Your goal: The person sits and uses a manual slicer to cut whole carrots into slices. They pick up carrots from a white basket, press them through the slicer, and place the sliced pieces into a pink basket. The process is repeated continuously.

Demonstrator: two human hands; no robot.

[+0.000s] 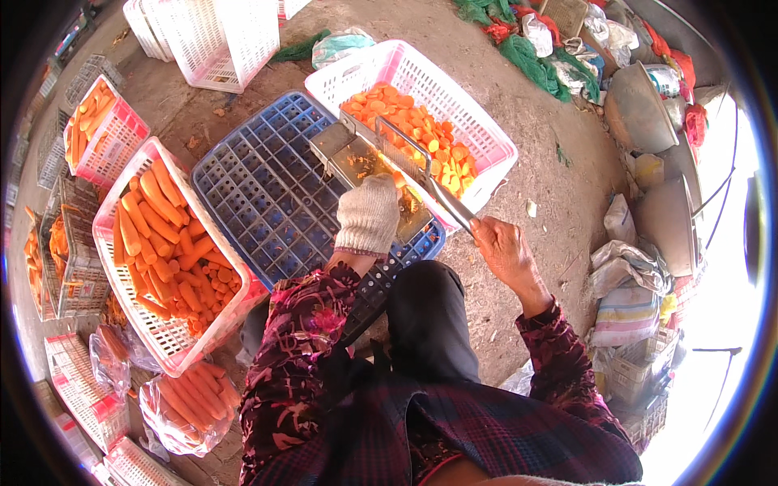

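My left hand, in a knitted work glove, is closed round a carrot, of which only an orange end shows. It lies over a metal slicing stand scattered with carrot bits. My bare right hand grips the handle of a long metal blade hinged or joined to the stand; the joint is hard to make out. The stand rests on an upturned blue plastic crate. Against its far right side, a pink and white crate holds carrot slices.
A pink-rimmed crate of peeled carrots stands at the left, with bagged carrots below it. White crates stand at the top. Large basins, sacks and green netting line the right side.
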